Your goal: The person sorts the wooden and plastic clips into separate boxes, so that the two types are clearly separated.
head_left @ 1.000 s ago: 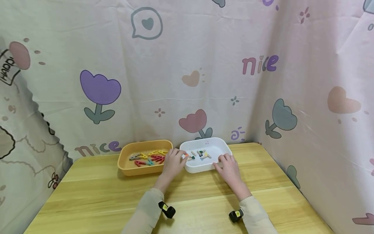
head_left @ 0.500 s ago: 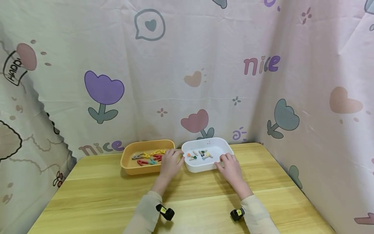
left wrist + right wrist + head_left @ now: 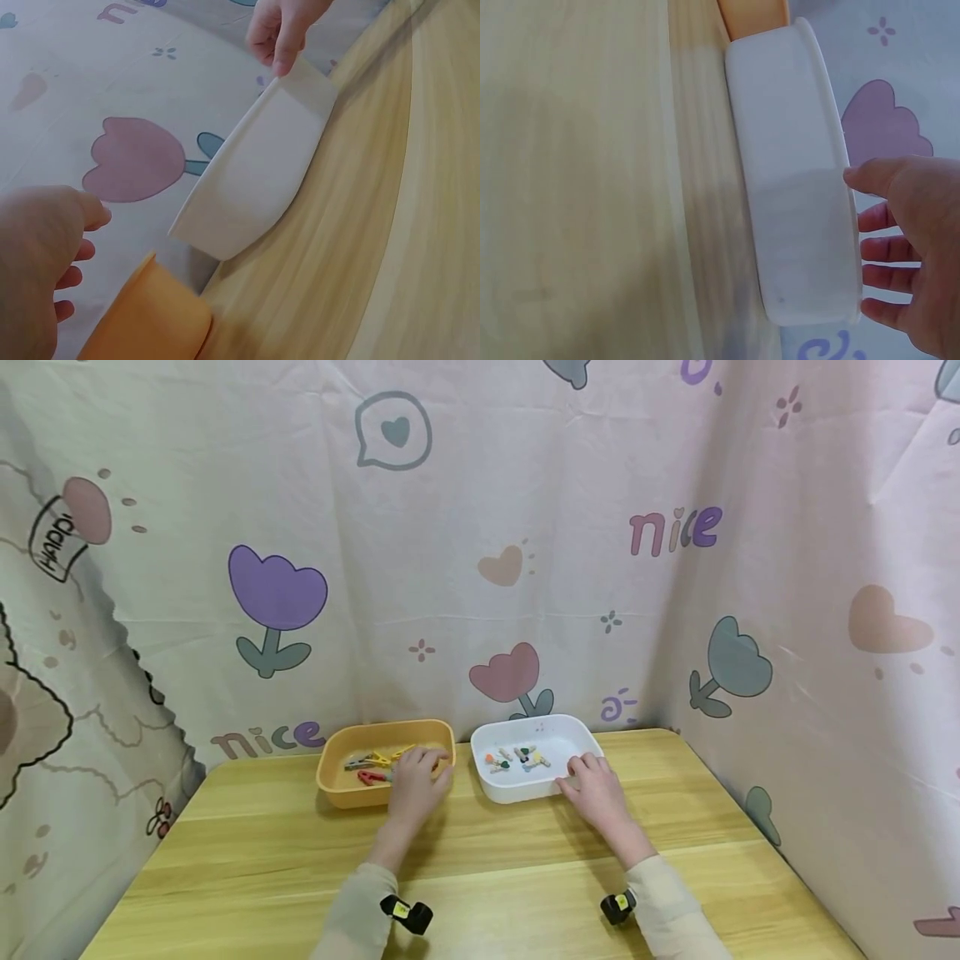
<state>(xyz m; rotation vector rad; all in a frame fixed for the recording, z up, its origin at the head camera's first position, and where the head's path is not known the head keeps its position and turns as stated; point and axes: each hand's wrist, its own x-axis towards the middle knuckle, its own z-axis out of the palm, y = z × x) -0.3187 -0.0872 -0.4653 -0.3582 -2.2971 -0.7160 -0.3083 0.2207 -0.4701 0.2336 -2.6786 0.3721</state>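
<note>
Orange tray (image 3: 333,779) sits at far centre-left of the wooden table (image 3: 480,868), holding coloured clips (image 3: 369,765). Left hand (image 3: 416,779) reaches over its right end, fingers curled down among the clips; whether it pinches one cannot be told. White tray (image 3: 525,787) stands just right of it, apart, with small clips (image 3: 517,757) inside. Right hand (image 3: 596,787) rests on its near right corner, fingers loosely spread over the rim. Printed curtain (image 3: 480,543) behind.

You are sitting in a small home-made recording corner: a pink cartoon curtain (image 3: 480,527) with tulips and the word "nice" closes the wooden bench (image 3: 487,868) from 9 to 3 o'clock, like a booth.
</note>
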